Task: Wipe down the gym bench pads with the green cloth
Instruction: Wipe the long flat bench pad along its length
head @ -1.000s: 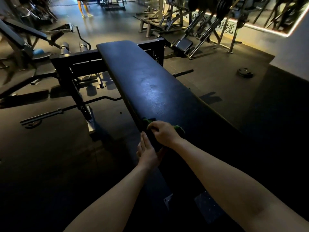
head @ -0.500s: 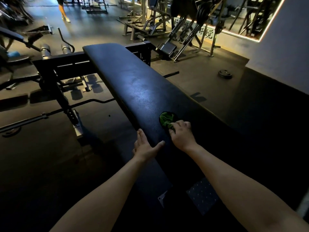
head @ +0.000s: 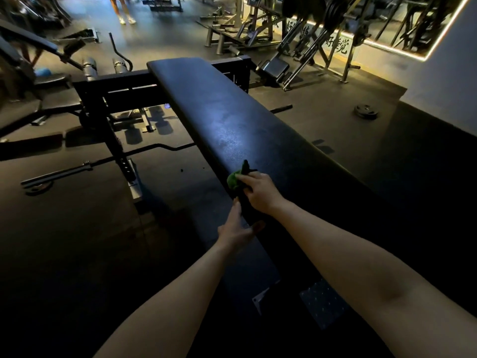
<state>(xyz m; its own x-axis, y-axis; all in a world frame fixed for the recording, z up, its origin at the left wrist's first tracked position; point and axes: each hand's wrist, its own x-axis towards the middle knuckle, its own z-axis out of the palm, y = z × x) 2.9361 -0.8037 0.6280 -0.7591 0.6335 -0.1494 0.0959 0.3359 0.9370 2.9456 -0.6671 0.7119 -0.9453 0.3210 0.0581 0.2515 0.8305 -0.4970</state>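
Green cloth (head: 233, 180) sits bunched on the left edge of the black bench pad (head: 232, 112), toward its near end. The right hand (head: 259, 193) curls its fingers round it, likely to press into the rim. That arm reaches long, wrist low. Just nearer, the left hand (head: 236, 228) lies along the pad's side, fingers straight, thumb spread on top, seemingly bracing.
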